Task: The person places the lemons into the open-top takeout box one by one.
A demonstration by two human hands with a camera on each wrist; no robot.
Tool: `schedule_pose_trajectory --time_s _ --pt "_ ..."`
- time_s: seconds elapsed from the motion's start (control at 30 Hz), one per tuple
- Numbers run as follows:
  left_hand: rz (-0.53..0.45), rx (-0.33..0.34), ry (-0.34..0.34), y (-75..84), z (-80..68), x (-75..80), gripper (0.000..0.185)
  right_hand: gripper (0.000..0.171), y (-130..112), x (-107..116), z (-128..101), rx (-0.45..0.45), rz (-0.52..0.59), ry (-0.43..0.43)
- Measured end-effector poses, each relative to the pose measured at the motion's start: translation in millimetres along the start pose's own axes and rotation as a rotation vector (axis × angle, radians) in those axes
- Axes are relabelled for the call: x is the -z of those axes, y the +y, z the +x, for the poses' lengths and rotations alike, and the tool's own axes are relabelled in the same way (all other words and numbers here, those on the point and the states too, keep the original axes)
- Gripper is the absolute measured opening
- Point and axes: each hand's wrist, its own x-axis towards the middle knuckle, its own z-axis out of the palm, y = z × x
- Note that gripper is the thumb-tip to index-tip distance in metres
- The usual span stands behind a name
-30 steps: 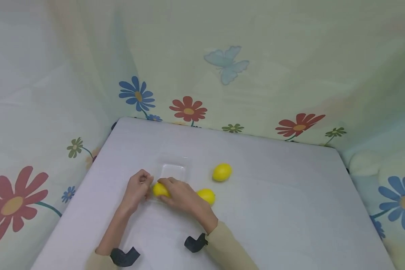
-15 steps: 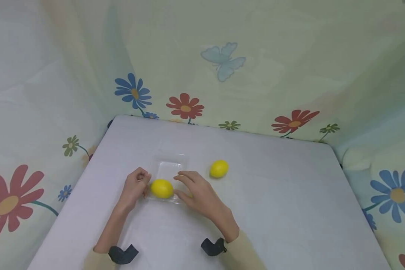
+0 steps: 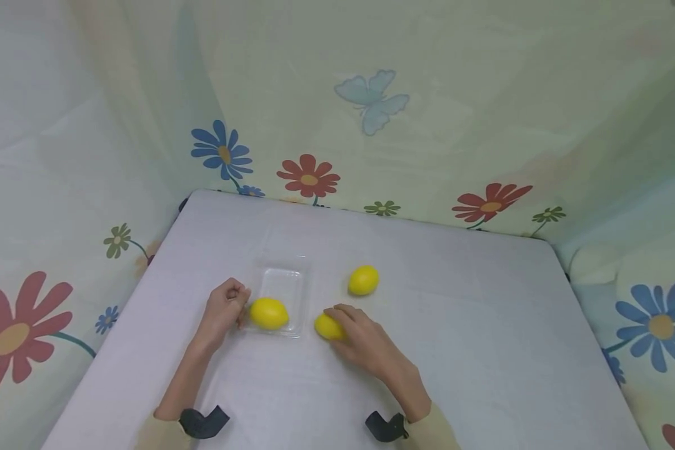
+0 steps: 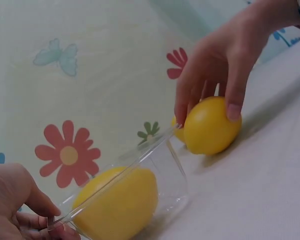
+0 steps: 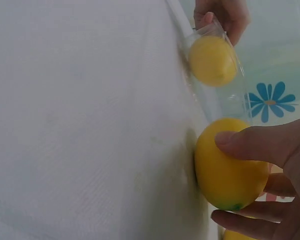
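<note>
Lemons are the things in hand, three of them on the white table (image 3: 484,325). One lemon (image 3: 269,313) lies in the near end of the clear plastic tray (image 3: 284,281), where a second ago the right hand (image 3: 365,340) was pressing it down with its fingers curled over it. That hand has since let go and moved away to its own side of the tray: half a second ago it hovered spread above the second lemon (image 3: 327,326), and now its thumb and fingers are curled round that fruit, which rests on the table just beside the tray's right edge. The wrist views show the thumb across the top of it and the fingertips below. The left hand (image 3: 225,309) has kept its place through all three moments, fingers curled and pinching the tray's near-left rim, knuckles close against the lemon inside. The third lemon (image 3: 363,280) sits alone farther back, right of the tray, unmoved. Behind the table hangs a flowered curtain (image 3: 371,106).
</note>
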Motion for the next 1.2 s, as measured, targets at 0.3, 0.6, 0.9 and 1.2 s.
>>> schedule_pose_trajectory --time_s 0.3,0.6,0.9,1.2 --pt "0.007 0.002 0.001 0.0 -1.1 -1.1 0.018 0.059 7.1 -2.9 -3.6 0.004 0.029 0.04" --pt "0.015 -0.01 0.005 1.5 -1.1 -0.6 0.017 0.059 12.5 -3.5 -7.4 0.033 0.025 0.102" --pt "0.027 0.01 0.016 0.4 -2.6 -1.1 0.017 0.064 15.7 7.9 -11.7 0.13 0.004 0.209" --pt "0.013 0.002 0.024 -0.5 -2.3 -2.7 0.015 0.06 8.2 21.5 4.9 0.139 0.125 0.222"
